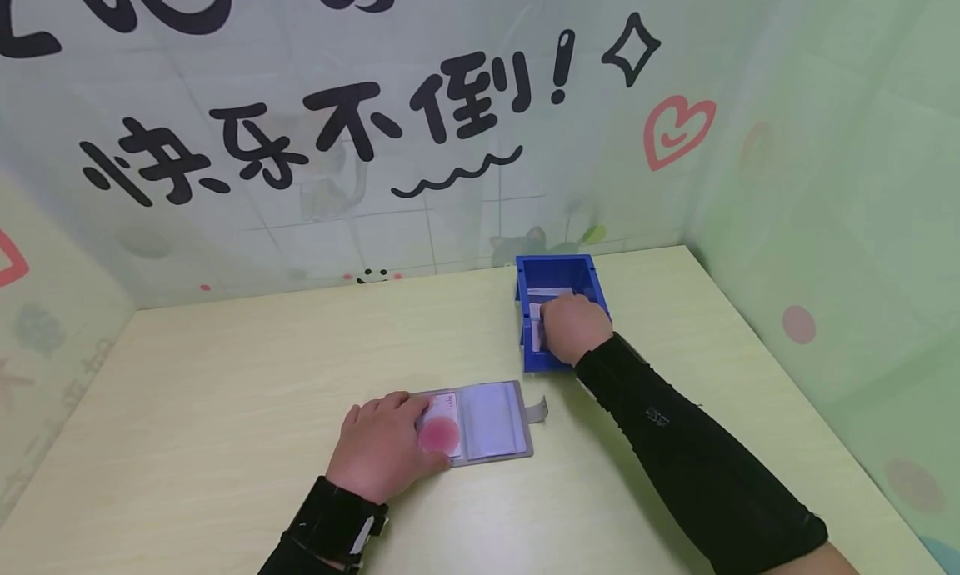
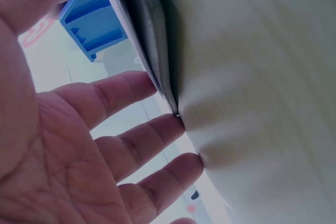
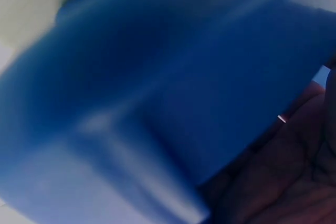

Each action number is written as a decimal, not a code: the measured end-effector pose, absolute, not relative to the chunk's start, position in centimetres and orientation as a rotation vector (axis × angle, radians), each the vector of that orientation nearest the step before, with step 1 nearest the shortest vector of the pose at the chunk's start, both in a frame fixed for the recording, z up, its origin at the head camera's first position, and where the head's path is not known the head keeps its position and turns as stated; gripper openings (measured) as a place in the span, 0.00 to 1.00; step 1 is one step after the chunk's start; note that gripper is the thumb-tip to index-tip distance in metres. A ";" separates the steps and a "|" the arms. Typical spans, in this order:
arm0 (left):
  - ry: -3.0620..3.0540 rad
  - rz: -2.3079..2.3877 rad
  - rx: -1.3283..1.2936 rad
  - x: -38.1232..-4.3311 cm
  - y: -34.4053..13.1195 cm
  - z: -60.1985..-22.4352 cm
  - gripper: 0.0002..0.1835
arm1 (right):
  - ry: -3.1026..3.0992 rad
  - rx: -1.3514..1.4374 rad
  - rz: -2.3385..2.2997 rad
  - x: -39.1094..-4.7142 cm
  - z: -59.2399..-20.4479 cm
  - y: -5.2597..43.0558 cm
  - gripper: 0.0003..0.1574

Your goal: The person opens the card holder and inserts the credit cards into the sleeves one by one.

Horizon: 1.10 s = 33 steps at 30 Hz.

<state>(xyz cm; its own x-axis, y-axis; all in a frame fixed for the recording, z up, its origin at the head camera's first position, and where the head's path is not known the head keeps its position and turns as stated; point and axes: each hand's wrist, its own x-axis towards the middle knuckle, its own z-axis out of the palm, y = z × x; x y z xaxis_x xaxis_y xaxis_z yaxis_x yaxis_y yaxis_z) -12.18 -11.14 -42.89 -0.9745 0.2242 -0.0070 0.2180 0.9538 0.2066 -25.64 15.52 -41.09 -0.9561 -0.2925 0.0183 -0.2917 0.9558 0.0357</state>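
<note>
Two sleeved arms [image 1: 697, 450] [image 1: 296, 558] have hands [image 1: 381, 446] [image 1: 577, 329] on one card-holder [image 1: 491, 421], in one bin [image 1: 555, 271].

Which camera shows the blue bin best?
The head view: it shows most of the blue plastic bin; the right hand hides some. The left wrist view catches a piece; the right wrist view, a blurry close-up.

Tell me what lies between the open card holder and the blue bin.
Only bare tabletop: the head view shows a narrow strip between the card holder and the blue bin.

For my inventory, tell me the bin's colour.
The bin is blue; it shows best in the head view.
</note>
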 end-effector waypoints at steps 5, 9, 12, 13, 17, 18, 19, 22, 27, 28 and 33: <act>3.072 0.321 0.345 -12.2 -11.1 -42.8 0.42 | -3.081 0.451 -0.051 -25.7 -41.2 15.5 0.13; 3.071 0.328 0.342 -12.1 -11.1 -42.8 0.42 | -3.077 0.441 -0.061 -25.7 -41.3 15.5 0.14; 3.074 0.331 0.342 -12.1 -11.1 -42.9 0.41 | -3.080 0.430 -0.047 -25.7 -41.3 15.5 0.14; 3.076 0.329 0.343 -12.2 -11.1 -42.9 0.41 | -3.083 0.427 -0.039 -25.7 -41.3 15.5 0.14; 3.083 0.324 0.348 -12.2 -11.2 -42.9 0.41 | -3.094 0.416 0.010 -25.7 -41.0 15.4 0.15; 3.083 0.324 0.348 -12.2 -11.2 -42.9 0.41 | -3.096 0.415 0.024 -25.7 -40.9 15.4 0.15; 3.083 0.325 0.348 -12.2 -11.2 -42.9 0.41 | -3.101 0.414 0.038 -25.7 -40.9 15.4 0.15; 3.080 0.326 0.346 -12.1 -11.2 -42.8 0.41 | -3.117 0.423 0.090 -25.7 -40.7 15.6 0.14; 3.080 0.330 0.344 -12.2 -11.2 -42.9 0.41 | -3.130 0.472 0.186 -25.8 -40.3 15.9 0.08; 3.081 0.329 0.346 -12.2 -11.2 -42.9 0.41 | -3.125 0.487 0.201 -25.7 -40.2 16.0 0.07; 3.085 0.330 0.345 -12.2 -11.2 -42.9 0.41 | -3.109 0.563 0.310 -25.6 -39.6 16.4 0.06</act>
